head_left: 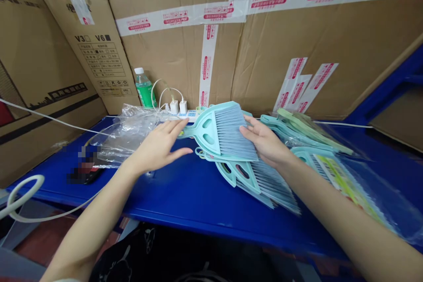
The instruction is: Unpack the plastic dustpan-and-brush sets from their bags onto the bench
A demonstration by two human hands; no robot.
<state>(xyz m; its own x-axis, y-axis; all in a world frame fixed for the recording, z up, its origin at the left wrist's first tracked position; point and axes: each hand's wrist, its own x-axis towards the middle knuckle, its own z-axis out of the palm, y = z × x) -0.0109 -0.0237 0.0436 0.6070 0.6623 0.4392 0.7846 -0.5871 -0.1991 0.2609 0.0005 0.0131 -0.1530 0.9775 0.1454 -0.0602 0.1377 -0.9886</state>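
A mint-green hand broom (220, 134) with pale blue-grey bristles lies tilted on top of a pile of similar brooms (251, 180). My left hand (158, 145) is spread open, its fingertips at the broom's handle and body. Against the bristles rests my right hand (264, 143), fingers apart and laid across them. Farther right lie more brooms (280, 128), pale green ones (307, 130), and a labelled broom in clear plastic wrap (333, 176).
Everything lies on a blue metal table (185, 198). Behind stand a power strip (185, 115) with white chargers, a green-labelled water bottle (144, 88), and taped cardboard walls (330, 39). A crumpled clear plastic bag (127, 134) and a blurred object (84, 165) lie left.
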